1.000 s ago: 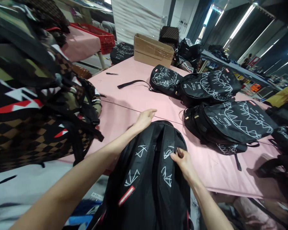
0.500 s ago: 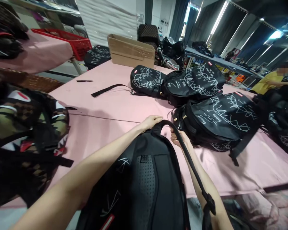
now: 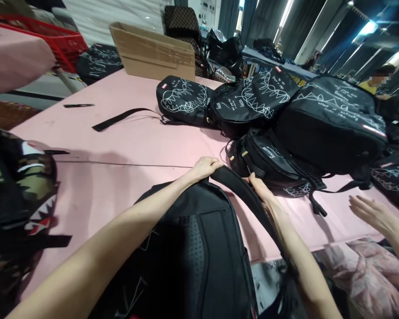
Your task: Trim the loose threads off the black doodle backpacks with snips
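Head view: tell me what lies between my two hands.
The black shoulder strap of the backpack runs between left hand and right hand, above the pink table; the head view shows it.

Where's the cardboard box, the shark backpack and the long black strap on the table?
Cardboard box (image 3: 154, 62): head view, on its front wall.
Shark backpack (image 3: 28, 186): head view, on its camouflage front.
Long black strap (image 3: 119, 118): head view, midway along its length.

Backpack workshop: stacked backpacks (image 3: 252, 95), packing table (image 3: 126, 146)
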Demonstrator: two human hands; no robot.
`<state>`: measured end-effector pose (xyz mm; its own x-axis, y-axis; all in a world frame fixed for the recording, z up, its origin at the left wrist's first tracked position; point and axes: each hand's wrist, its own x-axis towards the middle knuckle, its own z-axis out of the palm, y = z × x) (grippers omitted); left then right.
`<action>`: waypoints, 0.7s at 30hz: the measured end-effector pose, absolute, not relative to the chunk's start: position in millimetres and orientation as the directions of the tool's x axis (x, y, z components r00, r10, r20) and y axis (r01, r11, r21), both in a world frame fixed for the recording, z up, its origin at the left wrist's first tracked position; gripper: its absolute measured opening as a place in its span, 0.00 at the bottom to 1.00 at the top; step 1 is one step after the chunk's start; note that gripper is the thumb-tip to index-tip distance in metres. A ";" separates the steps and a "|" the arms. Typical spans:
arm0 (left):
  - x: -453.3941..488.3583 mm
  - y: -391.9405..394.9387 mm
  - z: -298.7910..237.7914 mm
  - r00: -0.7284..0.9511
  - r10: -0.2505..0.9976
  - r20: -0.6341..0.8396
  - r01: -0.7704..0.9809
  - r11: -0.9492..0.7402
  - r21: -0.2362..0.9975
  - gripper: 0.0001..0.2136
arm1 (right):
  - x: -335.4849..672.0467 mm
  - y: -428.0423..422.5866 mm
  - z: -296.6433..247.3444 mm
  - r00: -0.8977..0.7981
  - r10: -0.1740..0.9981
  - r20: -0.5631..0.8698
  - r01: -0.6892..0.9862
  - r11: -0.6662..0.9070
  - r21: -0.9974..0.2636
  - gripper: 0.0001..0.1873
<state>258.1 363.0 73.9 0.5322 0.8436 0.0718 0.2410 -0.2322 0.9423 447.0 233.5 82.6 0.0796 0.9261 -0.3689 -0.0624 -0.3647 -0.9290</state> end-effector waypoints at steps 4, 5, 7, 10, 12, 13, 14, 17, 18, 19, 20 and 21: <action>260.9 363.4 78.4 0.518 0.855 0.027 0.281 -0.199 0.939 0.19 | 459.6 192.0 85.9 0.085 0.914 -0.396 0.020 -0.399 -0.917 0.22; 260.4 363.4 80.0 0.519 0.855 0.010 0.283 -0.183 0.941 0.19 | 460.8 182.9 80.8 0.078 0.903 -0.422 -0.011 -0.422 -0.906 0.22; 258.5 362.8 83.2 0.517 0.856 -0.025 0.279 -0.140 0.950 0.18 | 462.4 166.9 66.9 0.077 0.886 -0.456 -0.113 -0.447 -0.887 0.23; 255.7 361.8 86.1 0.509 0.856 -0.092 0.269 -0.057 0.962 0.18 | 464.0 147.9 48.5 0.075 0.871 -0.486 -0.232 -0.459 -0.858 0.24; 254.8 361.3 86.4 0.498 0.859 -0.120 0.264 -0.018 0.964 0.17 | 464.1 138.7 43.2 0.081 0.863 -0.499 -0.279 -0.461 -0.842 0.24; 254.6 361.1 86.4 0.492 0.861 -0.128 0.265 -0.008 0.964 0.16 | 463.6 135.3 42.6 0.088 0.858 -0.506 -0.305 -0.460 -0.834 0.24; 254.5 360.6 86.5 0.481 0.866 -0.134 0.267 0.000 0.964 0.16 | 462.8 132.7 42.9 0.096 0.853 -0.513 -0.332 -0.458 -0.824 0.23; 253.9 357.1 89.6 0.430 0.887 -0.166 0.305 0.031 0.952 0.13 | 458.9 129.5 45.9 0.109 0.837 -0.535 -0.410 -0.453 -0.792 0.18; 253.5 355.2 91.6 0.414 0.893 -0.174 0.320 0.036 0.947 0.13 | 457.4 129.6 46.9 0.115 0.829 -0.547 -0.432 -0.455 -0.779 0.16; 253.0 353.0 93.8 0.401 0.899 -0.177 0.334 0.037 0.942 0.12 | 455.9 129.9 47.7 0.123 0.818 -0.562 -0.452 -0.458 -0.765 0.14; 252.5 350.7 95.9 0.389 0.903 -0.182 0.348 0.039 0.937 0.12 | 454.5 130.3 48.5 0.125 0.806 -0.579 -0.474 -0.464 -0.748 0.13; 252.2 348.4 97.7 0.376 0.907 -0.189 0.363 0.043 0.931 0.12 | 453.4 130.7 49.2 0.119 0.796 -0.593 -0.499 -0.469 -0.729 0.12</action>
